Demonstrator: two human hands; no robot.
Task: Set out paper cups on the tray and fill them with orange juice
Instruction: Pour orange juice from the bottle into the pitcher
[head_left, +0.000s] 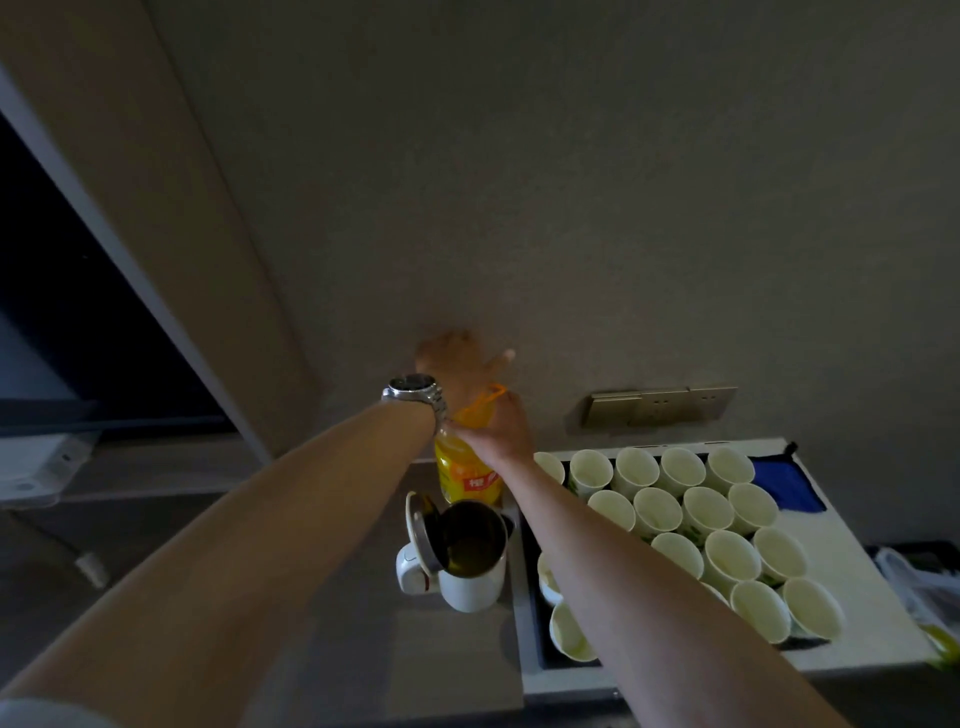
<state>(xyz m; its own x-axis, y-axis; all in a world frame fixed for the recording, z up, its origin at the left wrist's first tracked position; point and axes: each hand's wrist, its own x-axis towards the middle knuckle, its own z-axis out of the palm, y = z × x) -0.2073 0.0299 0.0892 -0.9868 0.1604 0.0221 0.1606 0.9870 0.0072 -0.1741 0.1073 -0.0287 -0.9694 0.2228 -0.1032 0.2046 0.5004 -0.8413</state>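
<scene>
Orange juice bottle (464, 475), at eleven o'clock from the white kettle (470, 558): yellow label is showing red printed characters, too blurred to be read. Paper cups (706, 512): green markings on the sides, illegible. No other text is showing legibly.

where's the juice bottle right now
In the head view the juice bottle stands at centre, behind the kettle and left of the tray, with both hands at its top.

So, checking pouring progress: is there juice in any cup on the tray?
No, the paper cups on the tray look empty, pale inside.
</scene>
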